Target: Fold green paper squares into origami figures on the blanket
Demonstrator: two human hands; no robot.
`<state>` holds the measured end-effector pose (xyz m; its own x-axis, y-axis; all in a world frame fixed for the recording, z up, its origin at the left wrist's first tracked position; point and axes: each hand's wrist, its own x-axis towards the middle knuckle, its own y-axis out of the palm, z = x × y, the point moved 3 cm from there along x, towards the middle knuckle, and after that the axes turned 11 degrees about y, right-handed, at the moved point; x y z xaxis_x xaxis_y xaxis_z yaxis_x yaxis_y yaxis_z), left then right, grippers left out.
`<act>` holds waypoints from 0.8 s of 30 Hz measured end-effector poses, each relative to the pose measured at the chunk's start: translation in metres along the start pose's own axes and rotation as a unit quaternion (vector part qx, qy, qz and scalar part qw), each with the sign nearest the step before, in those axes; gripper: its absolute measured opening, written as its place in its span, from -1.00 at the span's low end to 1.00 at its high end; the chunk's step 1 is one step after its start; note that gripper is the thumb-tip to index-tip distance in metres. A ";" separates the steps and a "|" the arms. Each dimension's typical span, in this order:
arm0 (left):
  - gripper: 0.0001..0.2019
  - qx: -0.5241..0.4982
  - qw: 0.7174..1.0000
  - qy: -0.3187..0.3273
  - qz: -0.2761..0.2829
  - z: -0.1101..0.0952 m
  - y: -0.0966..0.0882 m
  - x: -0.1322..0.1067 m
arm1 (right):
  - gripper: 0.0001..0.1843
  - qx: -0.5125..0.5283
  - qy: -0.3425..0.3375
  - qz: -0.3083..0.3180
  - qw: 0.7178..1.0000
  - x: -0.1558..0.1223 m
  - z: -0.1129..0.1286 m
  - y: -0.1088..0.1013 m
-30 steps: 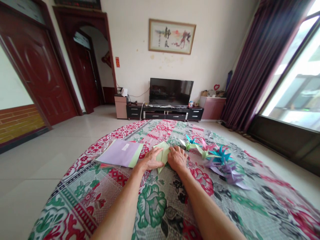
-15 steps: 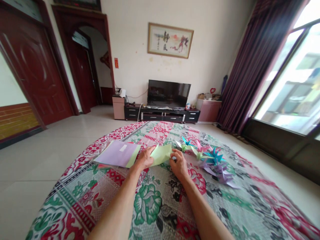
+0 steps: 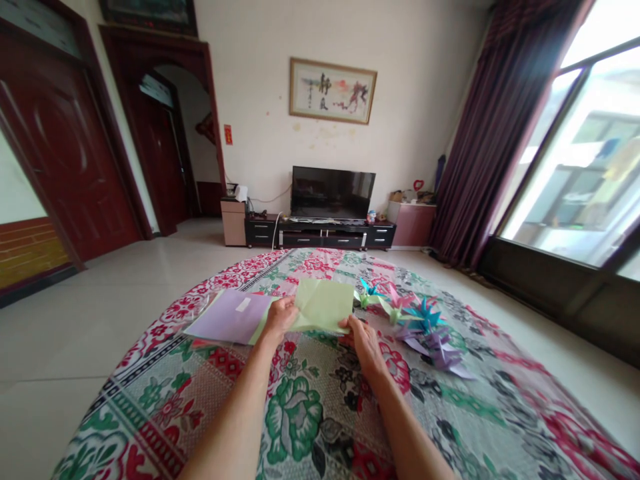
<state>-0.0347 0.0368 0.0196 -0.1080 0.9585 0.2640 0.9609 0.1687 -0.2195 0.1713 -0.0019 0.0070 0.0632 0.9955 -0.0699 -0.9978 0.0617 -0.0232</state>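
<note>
A pale green sheet of paper (image 3: 324, 303) is spread between my hands above the patterned tablecloth, with faint creases at its top left. My left hand (image 3: 281, 317) pinches the sheet's left edge. At its lower right corner, my right hand (image 3: 361, 335) grips the paper between thumb and fingers. Left of my left hand lies a stack of coloured paper (image 3: 231, 316), lilac on top with a small white label, green showing beside it. To the right of my right hand sit several folded paper cranes, among them a blue one (image 3: 426, 316) and a lilac one (image 3: 444, 352).
The round table wears a floral tablecloth (image 3: 295, 417). Beyond it, a television (image 3: 333, 193) stands on a low black cabinet (image 3: 320, 237) against the wall. Dark curtains (image 3: 480, 140) and a window are at the right, wooden doors at the left.
The green paper has gone from a narrower, folded shape to a wider, opened-out sheet. My left hand has shifted slightly left and my right hand slightly down along the edge.
</note>
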 end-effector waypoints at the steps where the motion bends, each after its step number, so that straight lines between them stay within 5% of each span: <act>1: -0.62 -0.039 0.999 0.001 -0.002 -0.001 0.001 0.000 | -0.60 0.006 0.009 -0.004 1.000 0.000 0.000 0.000; 10: -0.58 -0.219 0.975 -0.031 0.020 -0.006 0.003 -0.004 | -0.67 0.090 0.074 0.039 0.992 -0.004 0.007 0.004; 14: -0.53 -0.267 0.963 -0.036 0.028 -0.009 0.002 -0.005 | -0.50 0.163 0.086 0.067 0.981 -0.005 0.008 0.005; 20: -0.48 -0.318 0.944 -0.041 0.078 -0.014 0.006 -0.009 | -0.19 0.255 0.043 -0.004 0.966 0.003 0.004 0.006; 24: -0.49 -0.299 0.952 -0.041 0.043 -0.013 0.014 -0.009 | -0.25 0.308 0.065 -0.031 0.949 -0.001 0.004 0.015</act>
<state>-0.0171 0.0271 0.0267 -0.0181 0.9816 0.1903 0.9376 -0.0495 0.3443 0.1563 -0.0013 0.0107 0.0845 0.9737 -0.2118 -0.8109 0.1907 0.5532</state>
